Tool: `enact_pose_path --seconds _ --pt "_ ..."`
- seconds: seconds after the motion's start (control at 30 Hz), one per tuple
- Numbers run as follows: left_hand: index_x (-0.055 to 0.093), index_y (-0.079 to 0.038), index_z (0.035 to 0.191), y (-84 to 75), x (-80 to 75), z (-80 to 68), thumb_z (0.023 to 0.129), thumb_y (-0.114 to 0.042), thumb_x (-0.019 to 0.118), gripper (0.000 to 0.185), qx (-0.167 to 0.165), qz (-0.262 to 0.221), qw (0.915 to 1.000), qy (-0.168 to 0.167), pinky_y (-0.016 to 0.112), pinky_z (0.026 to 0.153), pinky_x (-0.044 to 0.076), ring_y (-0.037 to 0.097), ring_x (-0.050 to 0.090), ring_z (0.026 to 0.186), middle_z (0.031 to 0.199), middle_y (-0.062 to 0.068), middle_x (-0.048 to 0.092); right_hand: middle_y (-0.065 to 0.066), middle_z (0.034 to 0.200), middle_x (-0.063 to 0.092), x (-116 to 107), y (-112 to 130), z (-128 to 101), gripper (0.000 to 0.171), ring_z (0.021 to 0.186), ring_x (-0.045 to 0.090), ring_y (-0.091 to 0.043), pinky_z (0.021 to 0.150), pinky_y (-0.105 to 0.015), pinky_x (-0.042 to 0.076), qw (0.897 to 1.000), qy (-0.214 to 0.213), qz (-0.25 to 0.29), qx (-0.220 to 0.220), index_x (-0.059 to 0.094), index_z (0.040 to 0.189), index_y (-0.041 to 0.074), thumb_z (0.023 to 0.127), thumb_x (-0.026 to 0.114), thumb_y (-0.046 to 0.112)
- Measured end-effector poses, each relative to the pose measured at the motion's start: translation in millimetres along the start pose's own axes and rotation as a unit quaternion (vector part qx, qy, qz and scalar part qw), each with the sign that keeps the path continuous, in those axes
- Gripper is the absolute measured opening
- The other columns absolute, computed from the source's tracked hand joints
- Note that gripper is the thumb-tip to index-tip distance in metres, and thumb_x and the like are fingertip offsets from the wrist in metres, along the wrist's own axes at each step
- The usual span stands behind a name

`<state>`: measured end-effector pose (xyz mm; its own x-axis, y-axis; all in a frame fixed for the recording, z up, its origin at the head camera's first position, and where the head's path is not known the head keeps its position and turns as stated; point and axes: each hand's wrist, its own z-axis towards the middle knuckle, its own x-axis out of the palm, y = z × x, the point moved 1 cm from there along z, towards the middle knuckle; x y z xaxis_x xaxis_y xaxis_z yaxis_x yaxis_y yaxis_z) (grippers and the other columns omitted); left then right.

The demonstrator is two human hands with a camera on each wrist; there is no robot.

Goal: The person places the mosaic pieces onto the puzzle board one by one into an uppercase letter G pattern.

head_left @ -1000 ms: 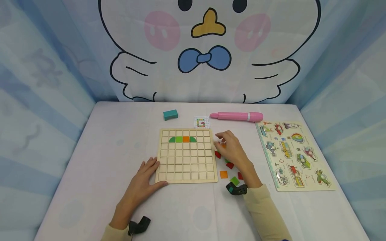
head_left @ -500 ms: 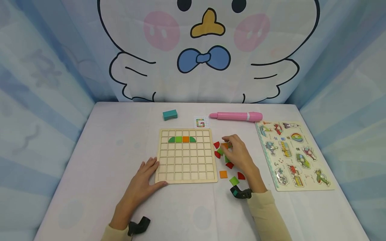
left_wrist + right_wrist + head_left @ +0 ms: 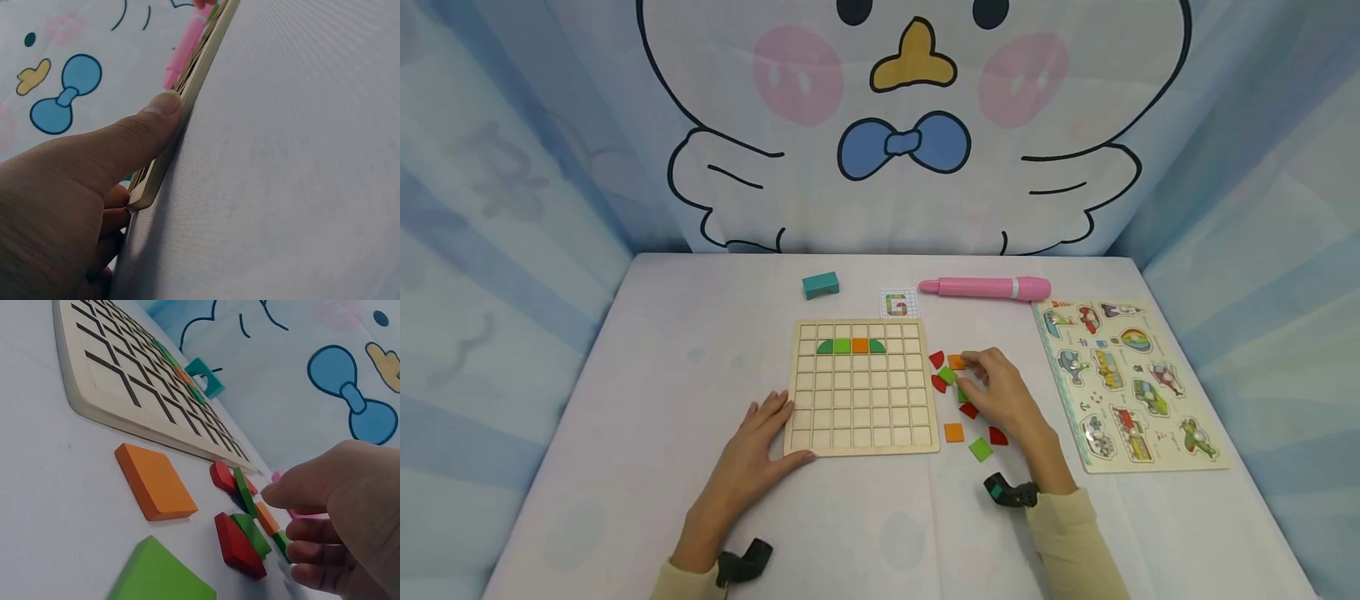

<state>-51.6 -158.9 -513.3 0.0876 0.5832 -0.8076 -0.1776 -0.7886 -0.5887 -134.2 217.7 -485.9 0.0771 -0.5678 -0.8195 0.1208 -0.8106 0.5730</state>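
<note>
A wooden grid board (image 3: pixel 863 408) lies mid-table. One of its upper rows carries a dark green quarter-round tile (image 3: pixel 825 347), a light green square (image 3: pixel 842 346), an orange square (image 3: pixel 860 346) and another dark green quarter-round (image 3: pixel 877 346). My left hand (image 3: pixel 737 467) rests at the lower left corner, thumb along the near edge, fingers extended by the left side. To the right, my right hand (image 3: pixel 1003 392) hovers over loose tiles, thumb and fingers apart, holding nothing. Near its thumb in the right wrist view, a green tile (image 3: pixel 245 492) leans among red tiles (image 3: pixel 237 547).
Nearer me lie an orange square (image 3: pixel 953 432), a red quarter-round (image 3: pixel 997 436) and a light green square (image 3: pixel 981 449). Behind the board are a teal block (image 3: pixel 821 285), a small pattern card (image 3: pixel 899 303) and a pink pen (image 3: pixel 985 288). A picture puzzle board (image 3: pixel 1131 387) lies right.
My right hand has drawn back from the board's right edge, moving right and toward me over the loose tiles, uncovering several of them. My left hand stays at the board's corner.
</note>
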Motion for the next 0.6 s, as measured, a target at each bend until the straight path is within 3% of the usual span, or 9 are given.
enact_pose_path --seconds 0.6 --pt "0.049 -0.001 0.147 -1.0 -1.2 0.1 0.079 -0.046 0.083 0.088 -0.004 -0.002 1.0000 0.002 0.051 0.128 0.022 0.032 0.032 0.151 0.157 0.014 0.043 -0.004 0.108 0.060 -4.0 -10.9 -7.5 0.021 0.096 0.054 -0.019 0.085 -0.036 0.054 0.998 0.064 0.000 -0.014 0.072 0.109 0.011 0.090 0.076 0.020"
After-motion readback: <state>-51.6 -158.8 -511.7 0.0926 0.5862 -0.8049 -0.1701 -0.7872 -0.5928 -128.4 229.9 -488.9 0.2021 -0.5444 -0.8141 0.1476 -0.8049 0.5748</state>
